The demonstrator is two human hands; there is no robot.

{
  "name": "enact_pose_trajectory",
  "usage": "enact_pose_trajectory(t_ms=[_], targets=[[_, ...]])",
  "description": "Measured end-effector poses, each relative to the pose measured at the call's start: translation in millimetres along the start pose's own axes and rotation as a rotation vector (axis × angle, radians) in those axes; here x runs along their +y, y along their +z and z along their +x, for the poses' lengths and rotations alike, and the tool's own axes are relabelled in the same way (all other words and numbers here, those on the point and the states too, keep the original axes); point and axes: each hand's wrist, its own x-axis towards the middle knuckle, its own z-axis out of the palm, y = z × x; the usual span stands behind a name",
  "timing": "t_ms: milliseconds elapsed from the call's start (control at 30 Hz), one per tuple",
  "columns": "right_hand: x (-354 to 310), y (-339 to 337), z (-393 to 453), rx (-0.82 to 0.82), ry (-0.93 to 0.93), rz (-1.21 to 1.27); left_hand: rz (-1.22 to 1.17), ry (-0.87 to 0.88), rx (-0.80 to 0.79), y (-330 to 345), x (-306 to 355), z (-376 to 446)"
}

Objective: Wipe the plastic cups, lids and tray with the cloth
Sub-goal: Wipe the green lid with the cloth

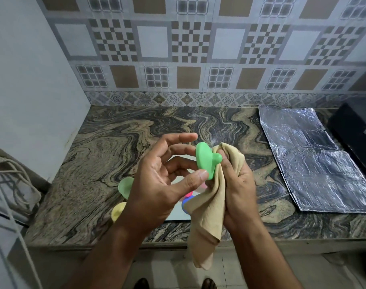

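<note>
Lid [206, 160], green, with a knob on top, is held in the air above the worktop [107, 147], between the two hands. The left hand [157, 180] pinches it at the rim, thumb below and fingertips above; this narrow grip leaves the knobbed face bare toward the cloth. The right hand [238, 180] holds the cloth [209, 207], bunched, and presses it against the knob side of the lid; the loose end hangs down past the worktop edge. Judgement: the lid is being wiped, held edgewise so both faces can be reached by turning.

Under the hands, on the worktop, lies a pale tray [178, 213], mostly hidden, with coloured pieces on and beside it: a light green piece [124, 187] and a yellow piece [118, 210] at its left. Whether these are cups or lids cannot be told. Foil sheet [315, 163] lies well apart, at right.
</note>
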Motion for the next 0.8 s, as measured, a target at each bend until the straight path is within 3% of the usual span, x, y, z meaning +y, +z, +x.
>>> enact_pose_trajectory(t_ms=[133, 333, 533, 633, 800], targets=[[-2.0, 2.1, -0.6, 0.046, -0.036, 0.002, 0.094, 0.028, 0.041, -1.7, -1.2, -0.8], [-8.0, 0.8, -3.5, 0.074, -0.415, -0.408, 0.448, 0.046, 0.132, -14.8, -19.8, 1.3], [-12.0, 12.4, -16.2, 0.011, -0.524, -0.506, 0.434, 0.020, 0.161, -16.3, -29.5, 1.7], [-14.6, 12.4, -15.3, 0.014, -0.502, -0.463, 0.177, -0.139, 0.142, -16.0, -28.0, 1.7], [-21.0, 7.7, -15.5, 0.047, -0.505, -0.465, -0.542, -0.467, 0.170, -23.2, -22.7, 6.0]])
